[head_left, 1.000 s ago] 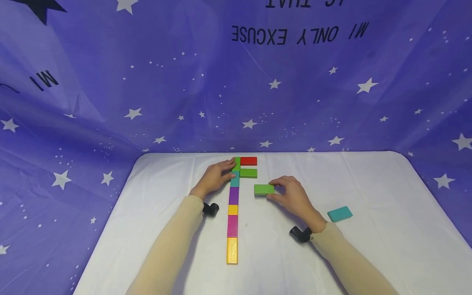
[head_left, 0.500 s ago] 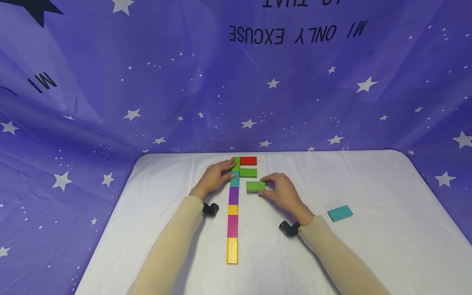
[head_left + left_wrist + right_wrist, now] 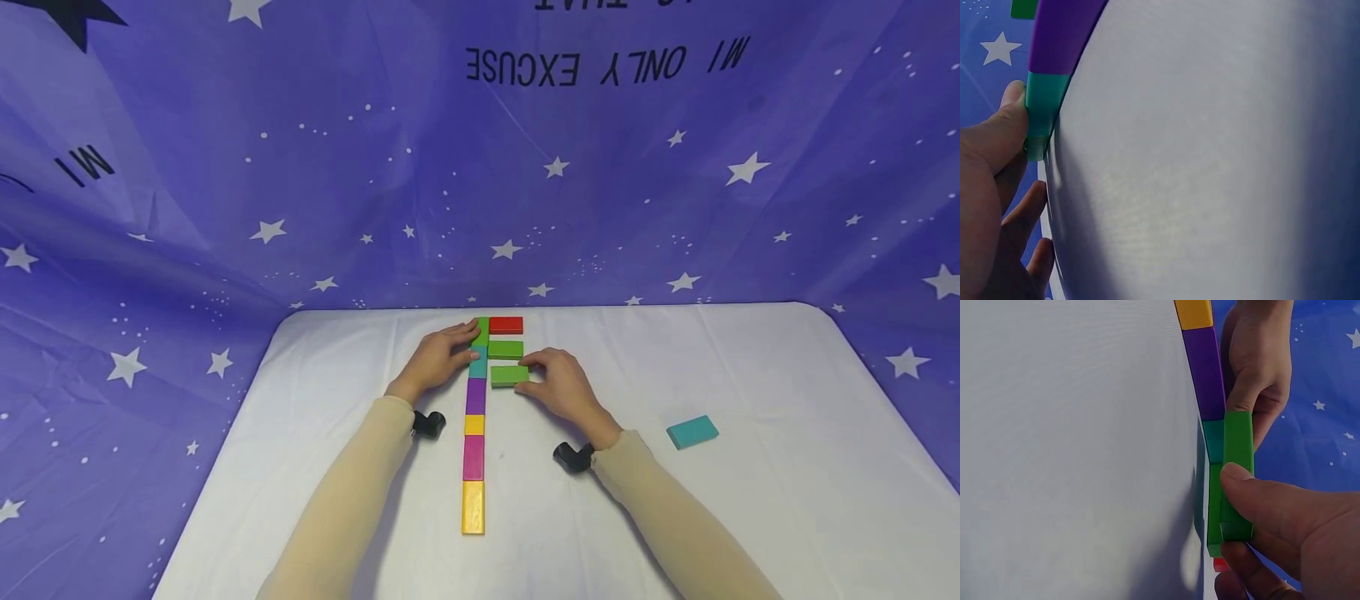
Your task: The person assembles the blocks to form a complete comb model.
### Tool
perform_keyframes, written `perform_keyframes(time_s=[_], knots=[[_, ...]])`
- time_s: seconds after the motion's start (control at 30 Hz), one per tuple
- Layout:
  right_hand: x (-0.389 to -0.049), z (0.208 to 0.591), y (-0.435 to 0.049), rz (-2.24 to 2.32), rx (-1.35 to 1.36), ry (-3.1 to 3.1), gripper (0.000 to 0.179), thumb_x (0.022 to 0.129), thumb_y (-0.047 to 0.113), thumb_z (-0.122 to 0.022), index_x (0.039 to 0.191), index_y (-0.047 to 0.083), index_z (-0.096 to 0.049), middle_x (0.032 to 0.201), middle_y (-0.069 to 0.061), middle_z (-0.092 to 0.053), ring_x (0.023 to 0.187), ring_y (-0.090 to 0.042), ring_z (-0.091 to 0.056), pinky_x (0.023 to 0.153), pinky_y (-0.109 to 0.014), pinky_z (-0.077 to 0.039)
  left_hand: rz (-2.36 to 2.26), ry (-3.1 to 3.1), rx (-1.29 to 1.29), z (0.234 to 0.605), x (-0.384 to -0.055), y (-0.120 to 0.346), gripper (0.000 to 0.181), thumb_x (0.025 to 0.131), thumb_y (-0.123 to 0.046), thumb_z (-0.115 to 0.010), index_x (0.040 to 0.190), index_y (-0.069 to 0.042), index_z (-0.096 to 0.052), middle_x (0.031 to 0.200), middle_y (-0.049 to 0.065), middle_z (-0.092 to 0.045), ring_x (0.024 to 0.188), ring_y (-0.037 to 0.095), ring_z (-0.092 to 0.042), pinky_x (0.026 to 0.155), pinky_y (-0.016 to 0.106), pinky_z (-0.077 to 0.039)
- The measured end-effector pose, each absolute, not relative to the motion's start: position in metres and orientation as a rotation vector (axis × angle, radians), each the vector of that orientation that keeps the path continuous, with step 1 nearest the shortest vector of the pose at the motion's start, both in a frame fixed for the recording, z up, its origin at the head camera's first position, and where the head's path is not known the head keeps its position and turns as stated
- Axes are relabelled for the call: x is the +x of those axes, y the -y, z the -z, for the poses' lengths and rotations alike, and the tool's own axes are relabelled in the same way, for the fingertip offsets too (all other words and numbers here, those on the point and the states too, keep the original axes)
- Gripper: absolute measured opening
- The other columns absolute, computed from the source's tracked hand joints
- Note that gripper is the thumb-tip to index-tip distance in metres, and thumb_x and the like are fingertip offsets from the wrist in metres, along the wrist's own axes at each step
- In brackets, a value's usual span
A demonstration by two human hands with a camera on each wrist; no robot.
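My right hand (image 3: 562,385) pinches a green block (image 3: 508,377) between thumb and fingers, its far end just right of a column of blocks. In the right wrist view that held block (image 3: 1239,440) appears raised above another green one. My left hand (image 3: 431,364) rests against the column's top, fingers at the upright green block (image 3: 483,331) and thumb touching the teal block (image 3: 1047,100). From the column's top, a red block (image 3: 506,326) and a second green block (image 3: 506,350) stick out rightward.
Below the teal block the column runs on through a purple block (image 3: 476,397), a small yellow block (image 3: 474,425), a magenta block (image 3: 473,458) and a longer yellow block (image 3: 473,508). A loose teal block (image 3: 692,432) lies at right on the white tabletop (image 3: 787,500).
My right hand has carried the green block leftward and slightly away from me, close to the column. The left hand has stayed in place.
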State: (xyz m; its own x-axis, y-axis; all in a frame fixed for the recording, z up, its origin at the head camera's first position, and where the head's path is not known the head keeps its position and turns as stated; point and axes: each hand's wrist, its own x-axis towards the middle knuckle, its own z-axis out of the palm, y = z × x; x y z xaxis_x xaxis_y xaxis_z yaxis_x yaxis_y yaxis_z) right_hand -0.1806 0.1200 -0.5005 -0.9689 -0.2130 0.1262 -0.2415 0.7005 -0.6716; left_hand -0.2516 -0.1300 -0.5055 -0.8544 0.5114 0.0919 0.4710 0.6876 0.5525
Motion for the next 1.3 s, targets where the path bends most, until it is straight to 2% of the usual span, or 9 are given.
perform_keyframes(time_s=[0.7,1.3], knots=[[-0.187,0.504,-0.107,-1.092,0.257,2.953,0.040,0.078,0.020,-0.088,0.112,0.005,-0.076,0.104,-0.009,-0.070,0.094,-0.024,-0.061,0.089,-0.042,-0.053,-0.894,-2.818,0.811,0.505,-0.251,0.130,0.052,0.097,-0.028,-0.068,0.144,-0.008,-0.055,0.155,0.000,-0.044,0.143,0.025,-0.041,0.120,0.042,-0.030],[-0.188,0.506,-0.106,-1.074,0.250,2.983,0.040,0.078,0.021,-0.088,0.113,0.006,-0.075,0.105,-0.009,-0.070,0.098,-0.025,-0.061,0.092,-0.042,-0.052,-0.901,-2.823,0.798,0.504,-0.250,0.129,0.053,0.097,-0.029,-0.068,0.144,-0.009,-0.056,0.155,0.000,-0.045,0.143,0.024,-0.041,0.120,0.041,-0.030]])
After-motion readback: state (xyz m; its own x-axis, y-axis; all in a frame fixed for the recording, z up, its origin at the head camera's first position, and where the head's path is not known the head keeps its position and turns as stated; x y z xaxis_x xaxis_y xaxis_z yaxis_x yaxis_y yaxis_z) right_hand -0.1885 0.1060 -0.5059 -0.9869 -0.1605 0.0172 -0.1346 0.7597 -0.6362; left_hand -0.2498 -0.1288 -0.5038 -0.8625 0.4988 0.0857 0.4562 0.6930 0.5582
